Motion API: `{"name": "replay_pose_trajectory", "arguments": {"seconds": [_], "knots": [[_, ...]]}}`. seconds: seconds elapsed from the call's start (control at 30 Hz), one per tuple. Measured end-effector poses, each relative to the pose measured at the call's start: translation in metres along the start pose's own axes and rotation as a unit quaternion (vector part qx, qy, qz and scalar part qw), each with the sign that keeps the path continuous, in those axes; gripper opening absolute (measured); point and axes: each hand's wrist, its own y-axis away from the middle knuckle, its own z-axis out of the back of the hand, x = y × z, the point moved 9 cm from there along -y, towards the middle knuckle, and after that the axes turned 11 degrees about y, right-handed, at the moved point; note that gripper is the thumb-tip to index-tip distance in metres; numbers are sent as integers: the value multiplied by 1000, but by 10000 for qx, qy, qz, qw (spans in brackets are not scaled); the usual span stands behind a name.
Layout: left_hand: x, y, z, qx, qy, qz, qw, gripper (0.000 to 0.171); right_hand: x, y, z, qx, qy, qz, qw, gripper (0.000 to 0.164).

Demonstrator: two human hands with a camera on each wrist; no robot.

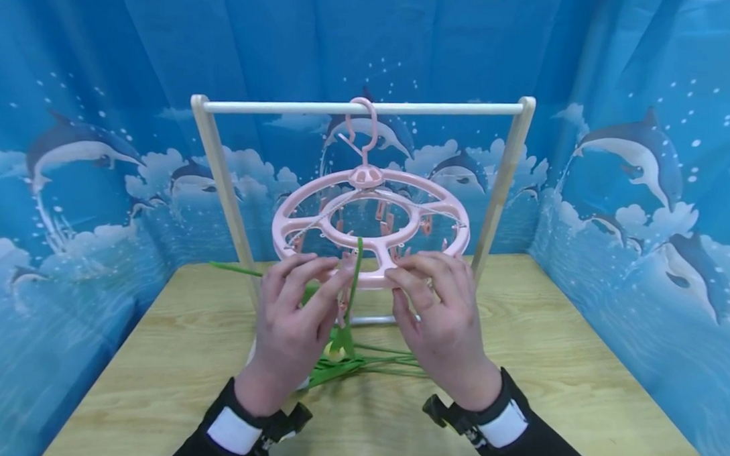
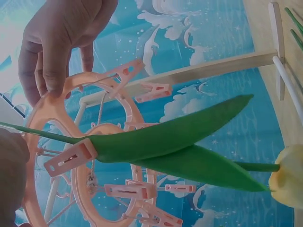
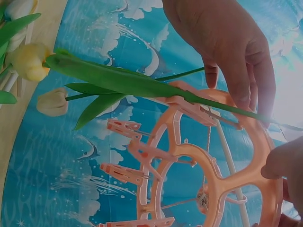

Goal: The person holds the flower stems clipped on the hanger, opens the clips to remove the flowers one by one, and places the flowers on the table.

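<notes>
Blue curtain (image 1: pixel 394 39) — pink hanger (image 1: pixel 377 243) against right hand (image 1: pixel 443 312)

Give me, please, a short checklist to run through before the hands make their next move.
1. Hook over the rack bar: ok.
2. Right hand gripping the hanger ring: ok.
3. Left hand at the hanger ring: ok, fingers on it.
4. Yellow tulip secured by the clip: cannot tell; they overlap, but the bite isn't clear.
5. White tulip secured: cannot tell; its hold is hidden.
6. Spare clips: ok, several hold nothing.
</notes>
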Motion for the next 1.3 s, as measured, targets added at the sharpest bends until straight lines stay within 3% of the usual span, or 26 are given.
{"name": "replay_pose_trajectory", "arguments": {"seconds": [0.33, 0.5, 0.73, 0.97, 1.3], "knots": [[-3, -2, 0, -88, 62, -80, 9999, 40, 0, 0, 0, 13, 56, -44, 10000, 19], [3, -1, 0, -62, 54, 1, 10000, 43, -1, 0, -2, 67, 18, -77, 9999, 17], [10, -2, 5, -297, 81, 74, 9995, 34, -5, 1, -3, 213, -78, -150, 9996, 17], [17, -1, 8, -256, 84, 255, 9993, 34, -8, 0, -2, 149, -63, -147, 9998, 16], [10, -3, 15, -419, 122, 10, 9990, 37, -11, 2, -4, 280, -182, -247, 9991, 21]]}}
